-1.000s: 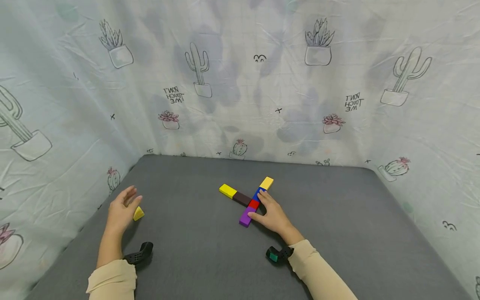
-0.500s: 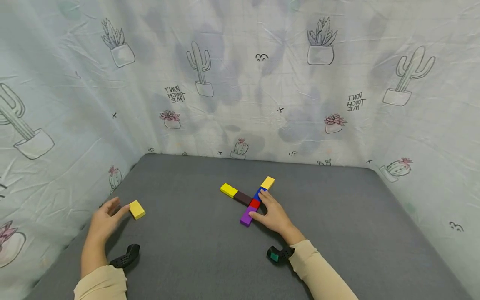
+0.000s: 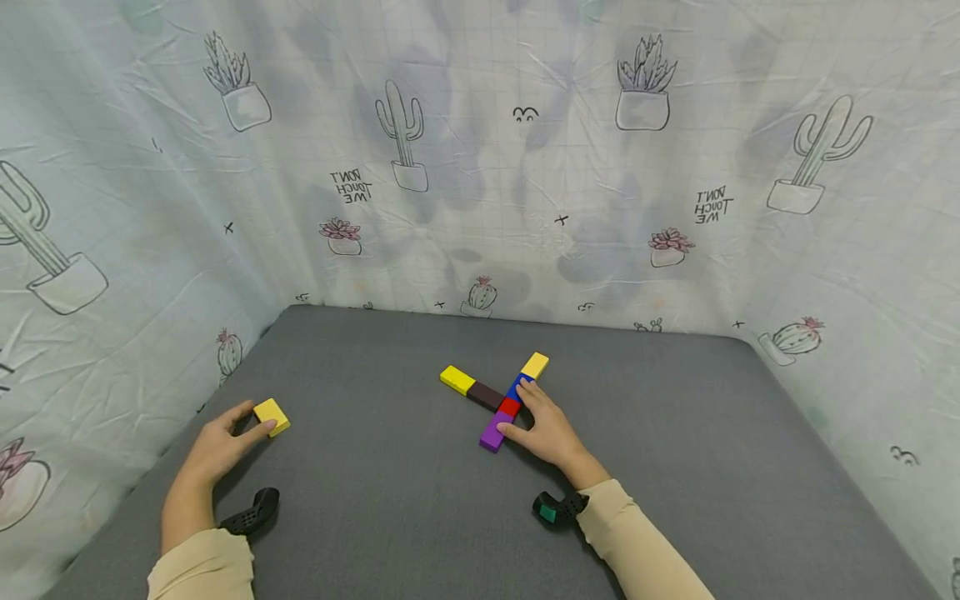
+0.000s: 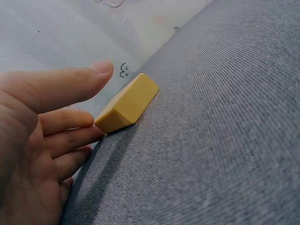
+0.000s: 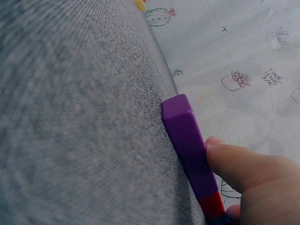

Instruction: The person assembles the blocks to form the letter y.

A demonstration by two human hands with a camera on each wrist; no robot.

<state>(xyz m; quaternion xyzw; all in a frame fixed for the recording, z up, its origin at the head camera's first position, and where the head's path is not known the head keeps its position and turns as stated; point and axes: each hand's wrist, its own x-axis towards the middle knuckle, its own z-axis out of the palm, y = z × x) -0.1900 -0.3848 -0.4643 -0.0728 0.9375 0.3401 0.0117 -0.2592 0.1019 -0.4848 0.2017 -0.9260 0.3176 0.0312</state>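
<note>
At the left of the table, my left hand (image 3: 213,454) is at a loose pale yellow block (image 3: 271,412). In the left wrist view, fingertips meet the near end of this block (image 4: 129,105) while the thumb stands off above it. My right hand (image 3: 551,435) rests on a row of joined blocks, its thumb on the purple block (image 3: 491,435) and its fingertips over the blue block (image 3: 515,387). Between those two sits a red block (image 3: 510,407). A pale yellow block (image 3: 536,365) ends the row. Branching left are a dark brown block (image 3: 486,396) and a bright yellow block (image 3: 457,380).
Grey cloth covers the table (image 3: 375,500). A white curtain (image 3: 480,167) printed with cacti surrounds its back and sides. Black devices sit at both wrists, one by the left (image 3: 253,512) and one by the right (image 3: 558,508).
My left hand moved left and nearer, off the loose yellow block, then came back to its near edge. That block now lies flatter. The right hand and the joined blocks stayed put.
</note>
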